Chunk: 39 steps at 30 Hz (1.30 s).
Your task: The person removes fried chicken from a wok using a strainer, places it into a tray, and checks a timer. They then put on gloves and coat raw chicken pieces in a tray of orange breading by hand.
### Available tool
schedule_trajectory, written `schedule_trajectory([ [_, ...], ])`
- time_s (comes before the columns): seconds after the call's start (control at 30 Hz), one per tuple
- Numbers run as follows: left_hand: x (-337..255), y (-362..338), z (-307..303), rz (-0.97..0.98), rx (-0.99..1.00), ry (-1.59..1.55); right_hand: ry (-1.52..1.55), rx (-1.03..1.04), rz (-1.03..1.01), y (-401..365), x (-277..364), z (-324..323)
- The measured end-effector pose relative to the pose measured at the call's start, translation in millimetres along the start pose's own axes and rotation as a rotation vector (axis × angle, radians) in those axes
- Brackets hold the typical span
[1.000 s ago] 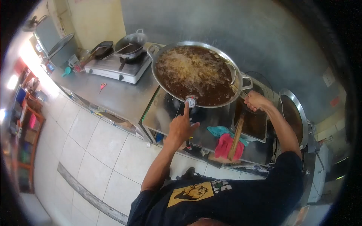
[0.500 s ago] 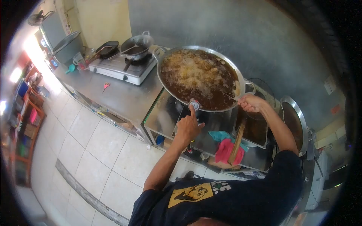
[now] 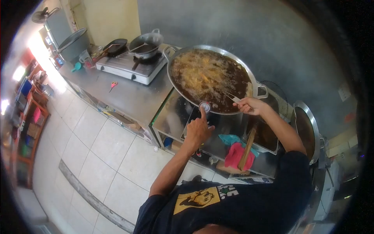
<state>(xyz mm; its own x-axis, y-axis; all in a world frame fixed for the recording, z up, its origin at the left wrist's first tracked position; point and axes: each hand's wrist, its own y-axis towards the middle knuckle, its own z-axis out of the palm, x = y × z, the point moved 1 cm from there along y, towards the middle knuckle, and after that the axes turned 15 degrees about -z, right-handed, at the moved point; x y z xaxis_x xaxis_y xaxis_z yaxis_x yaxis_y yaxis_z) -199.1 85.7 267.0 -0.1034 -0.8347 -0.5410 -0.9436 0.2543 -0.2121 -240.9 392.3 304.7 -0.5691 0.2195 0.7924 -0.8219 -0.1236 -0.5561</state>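
Note:
A wide two-handled wok [image 3: 166,74] holds dark oil with a bubbling, golden mass of frying food [image 3: 202,74]. My right hand [image 3: 249,106] is closed round the pale handle of a fork [image 3: 235,99]; its thin prongs reach over the oil near the right side. At the wok's front rim is a round dial thermometer [image 3: 205,107]. The index finger of my left hand [image 3: 198,130] is stretched up to the lower edge of that dial, with the thumb held apart. Nothing is gripped in the left hand, though its other fingers are curled.
A two-burner stove [image 3: 134,71] with pans stands to the left, and scissors [image 3: 113,85] lie on the steel counter [image 3: 97,91]. Right of the wok are a tray of dark liquid [image 3: 269,134], a wooden stick [image 3: 248,150], a pink cloth [image 3: 234,155] and another large pan [image 3: 306,128].
The view has shifted slightly. My right hand has drawn the fork a little left along the wok's edge. My left index finger stays at the thermometer.

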Motion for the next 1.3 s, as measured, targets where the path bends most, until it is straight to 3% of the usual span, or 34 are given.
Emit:
schedule_trajectory([
  [0.03,0,2,3,0.005,-0.03,0.014,0.142,0.01,0.105,-1,2,1],
  [0.17,0,-1,0,-0.011,-0.034,0.021,0.253,0.124,0.008,-3,5,3],
  [0.57,8,-2,4,0.024,-0.082,-0.055,0.081,-0.007,-0.217,-70,-10,-1],
  [0.77,29,-47,-7,0.069,-0.115,-0.159,-0.081,-0.069,-0.274,-99,-10,-18],
  [0.83,45,-79,-30,0.013,-0.041,-0.253,-0.186,-0.065,-0.249,-111,-9,-28],
  [0.97,117,-113,-18,-0.135,-0.115,-0.298,-0.404,-0.102,-0.188,-136,2,-27],
  [1.03,137,-136,-31,-0.348,0.004,-0.322,-0.56,-0.076,-0.132,-142,7,-25],
  [1.17,209,-175,0,-0.429,-0.165,-0.324,-0.571,-0.087,-0.098,-137,2,-19],
  [1.2,209,-181,-4,-0.428,-0.242,-0.324,-0.529,-0.072,-0.112,-132,-1,-20],
  [1.3,199,-200,-19,-0.535,-0.187,-0.397,-0.436,-0.06,-0.131,-120,-10,-18],
])
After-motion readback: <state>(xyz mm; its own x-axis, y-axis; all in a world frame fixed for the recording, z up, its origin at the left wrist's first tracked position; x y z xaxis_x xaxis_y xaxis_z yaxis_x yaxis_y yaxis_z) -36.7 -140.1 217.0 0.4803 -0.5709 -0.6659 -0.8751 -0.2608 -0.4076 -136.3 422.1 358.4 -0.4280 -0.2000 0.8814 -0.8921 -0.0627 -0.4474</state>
